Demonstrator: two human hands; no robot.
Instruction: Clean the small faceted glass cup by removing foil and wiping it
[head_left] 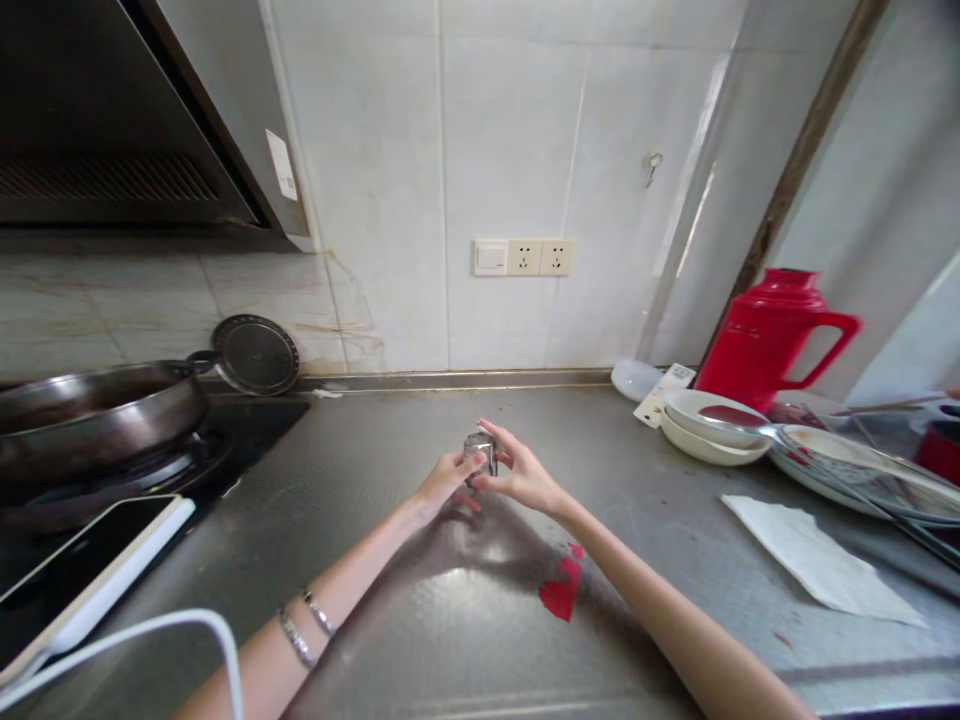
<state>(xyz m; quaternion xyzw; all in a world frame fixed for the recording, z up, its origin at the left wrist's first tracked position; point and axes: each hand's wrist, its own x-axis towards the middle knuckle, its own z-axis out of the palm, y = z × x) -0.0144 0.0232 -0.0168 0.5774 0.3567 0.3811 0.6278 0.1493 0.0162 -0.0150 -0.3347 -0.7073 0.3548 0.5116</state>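
A small shiny glass-like jar (481,449) is held between both hands over the middle of the metal counter. Fingers of my left hand (448,475) press on its left and lower side. On the other side, my right hand (519,468) curls around it, with its fingertips near the top rim. My fingers cover part of the jar, and what it contains cannot be made out. Just below my right hand, a torn scrap of red paper (560,590) lies flat on the counter (420,630).
To the left, a metal pan (97,420) sits on the black stove; a white device (90,590) with a cable is nearer. A red thermos jug (769,340), stacked white bowls (712,450), plates and a white napkin (821,560) stand or lie at the right.
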